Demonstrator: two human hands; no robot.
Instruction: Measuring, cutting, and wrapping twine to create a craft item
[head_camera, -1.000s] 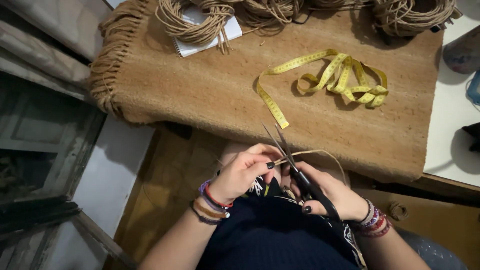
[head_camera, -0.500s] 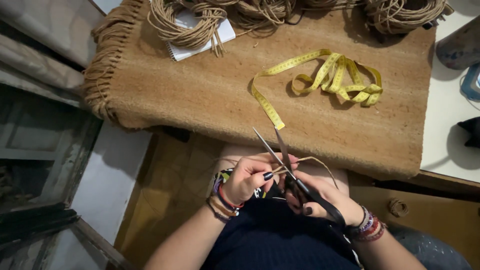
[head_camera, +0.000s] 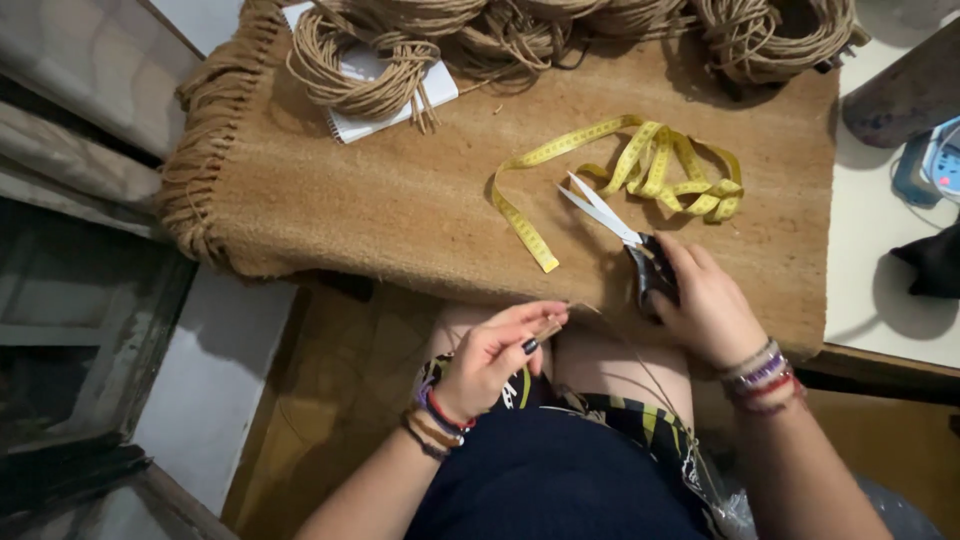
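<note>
Your right hand (head_camera: 705, 305) has carried the open scissors (head_camera: 620, 228) to twelve o'clock onto the jute mat (head_camera: 400, 200); your left hand (head_camera: 495, 360) pinches thin, limp twine (head_camera: 600, 315) over your lap—grip near its end.

One view only: head cam, worn, aimed steeply down over lap and table edge. Left hand (head_camera: 495, 360) and right hand (head_camera: 705, 305) are framed low-centre, at close range. Beyond the hands, a brown woven mat (head_camera: 400, 200) is taken in to the top edge. Floor is seen left of the left hand. No 2nd view, so no overlap.
</note>
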